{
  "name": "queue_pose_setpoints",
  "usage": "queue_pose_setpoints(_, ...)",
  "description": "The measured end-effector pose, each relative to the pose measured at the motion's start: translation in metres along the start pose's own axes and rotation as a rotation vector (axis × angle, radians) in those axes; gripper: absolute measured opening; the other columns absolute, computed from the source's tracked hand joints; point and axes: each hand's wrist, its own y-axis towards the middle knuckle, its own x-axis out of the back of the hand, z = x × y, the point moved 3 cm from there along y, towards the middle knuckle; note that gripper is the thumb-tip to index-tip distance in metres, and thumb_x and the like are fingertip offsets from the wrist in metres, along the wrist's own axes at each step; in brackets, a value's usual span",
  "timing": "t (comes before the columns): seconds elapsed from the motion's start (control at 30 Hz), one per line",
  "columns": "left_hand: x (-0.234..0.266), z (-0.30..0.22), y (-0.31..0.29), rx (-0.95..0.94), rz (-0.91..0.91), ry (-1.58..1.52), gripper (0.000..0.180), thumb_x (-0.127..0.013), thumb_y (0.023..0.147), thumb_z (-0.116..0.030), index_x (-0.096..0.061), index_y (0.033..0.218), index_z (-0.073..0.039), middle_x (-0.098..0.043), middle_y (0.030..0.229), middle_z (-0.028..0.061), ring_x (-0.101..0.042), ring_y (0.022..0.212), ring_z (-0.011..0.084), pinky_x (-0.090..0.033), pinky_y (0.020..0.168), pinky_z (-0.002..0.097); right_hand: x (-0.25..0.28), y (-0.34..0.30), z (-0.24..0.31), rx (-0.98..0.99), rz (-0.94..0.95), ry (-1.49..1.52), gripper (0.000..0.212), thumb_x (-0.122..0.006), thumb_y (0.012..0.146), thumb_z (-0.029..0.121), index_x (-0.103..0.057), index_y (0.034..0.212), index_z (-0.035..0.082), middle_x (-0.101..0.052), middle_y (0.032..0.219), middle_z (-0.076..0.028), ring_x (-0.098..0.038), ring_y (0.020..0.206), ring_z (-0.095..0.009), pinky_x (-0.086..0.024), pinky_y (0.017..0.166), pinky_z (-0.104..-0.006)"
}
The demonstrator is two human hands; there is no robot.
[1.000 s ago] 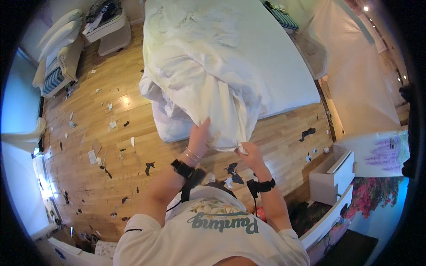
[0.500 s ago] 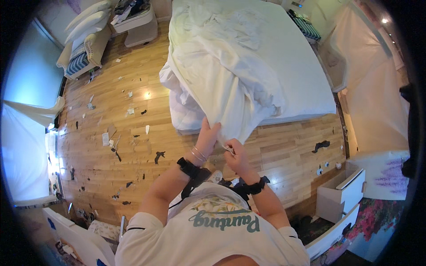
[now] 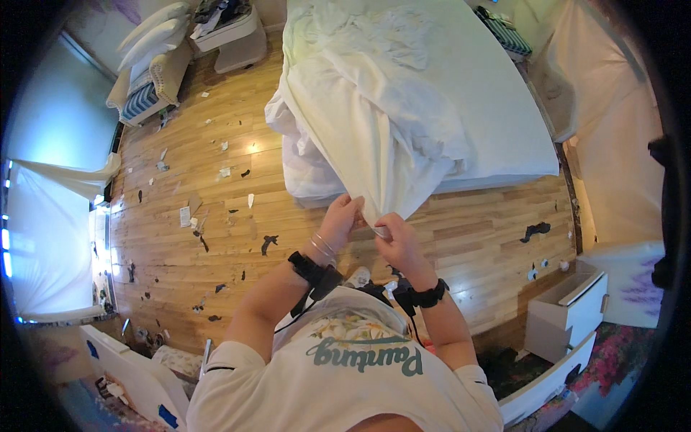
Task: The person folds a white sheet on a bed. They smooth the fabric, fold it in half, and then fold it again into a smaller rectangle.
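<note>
A large white bedsheet (image 3: 360, 137), possibly a duvet cover, is stretched from a rumpled heap on the mattress (image 3: 497, 144) down over its near edge toward me. My left hand (image 3: 341, 222) pinches its left edge between thumb and fingers. Just to the right and slightly nearer, my right hand (image 3: 400, 241) is closed around the gathered end of the cloth. Both hands are close together in front of my waist, above the floor. Folds in the fabric run taut from my hands up toward the bed. Part of the gripped edge is hidden behind my fingers.
Scraps of paper and dark bits litter the wooden floor (image 3: 230, 194). An armchair (image 3: 162, 79) with stacked pillows (image 3: 155, 32) stands far left, beside a white side table (image 3: 234, 36). A white drawer unit (image 3: 565, 317) is near right; a white panel (image 3: 137, 371) lies near left.
My left hand has shifted slightly down along the cloth edge, and my right hand has moved a little right. The view has turned slightly, sliding the room to the right.
</note>
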Motion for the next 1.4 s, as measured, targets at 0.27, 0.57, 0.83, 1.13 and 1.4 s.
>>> queue_pose_setpoints(0.27,0.000,-0.005,-0.012,0.062,0.197,-0.116,0.022,-0.049,0.097,-0.025,-0.055,0.107,-0.006,-0.063,0.100,0.0035,-0.063,0.086,0.0136,-0.053,0.071,0.0293,-0.016,-0.008,-0.020,-0.013,-0.041,0.326,0.015,-0.064,0.081,0.002,-0.056,0.094,0.001,-0.058,0.084,-0.007,-0.060,0.077,-0.017,-0.048,0.064,-0.0280)
queue_pose_setpoints(0.57,-0.004,-0.012,-0.004,0.169,0.399,-0.059,0.021,-0.054,0.095,-0.023,-0.057,0.104,-0.004,-0.060,0.095,0.0009,-0.057,0.081,0.0081,-0.050,0.074,0.0222,-0.032,0.001,-0.030,-0.261,-0.333,0.458,0.007,-0.051,0.092,0.002,-0.049,0.098,0.002,-0.055,0.075,-0.004,-0.048,0.064,-0.009,-0.042,0.058,-0.0248)
queue_pose_setpoints(0.83,0.013,-0.029,0.000,0.273,0.485,0.071,0.018,-0.055,0.092,-0.015,-0.061,0.100,-0.001,-0.062,0.096,0.0038,-0.059,0.085,0.0092,-0.050,0.081,0.0227,-0.022,0.012,0.020,-0.298,-0.294,0.132,0.009,-0.051,0.093,0.007,-0.049,0.100,0.002,-0.054,0.073,-0.007,-0.049,0.062,-0.012,-0.041,0.056,-0.0277)
queue_pose_setpoints(1.13,0.015,-0.019,-0.011,0.323,0.630,0.135,0.025,-0.052,0.093,-0.015,-0.059,0.113,-0.001,-0.063,0.108,0.0048,-0.061,0.096,0.0140,-0.050,0.088,0.0280,-0.020,0.003,0.024,-0.324,-0.488,0.168,0.014,-0.053,0.091,0.006,-0.051,0.105,0.003,-0.058,0.074,-0.009,-0.054,0.064,-0.016,-0.045,0.060,-0.0281)
queue_pose_setpoints(1.4,0.008,-0.017,-0.024,0.311,0.729,0.094,0.024,-0.046,0.093,-0.016,-0.061,0.103,0.000,-0.062,0.098,0.0047,-0.058,0.087,0.0123,-0.047,0.083,0.0294,-0.003,0.018,0.078,0.080,-0.163,-0.299,0.022,-0.059,0.077,0.000,-0.062,0.099,0.002,-0.063,0.088,-0.017,-0.062,0.079,-0.034,-0.051,0.068,-0.0348)
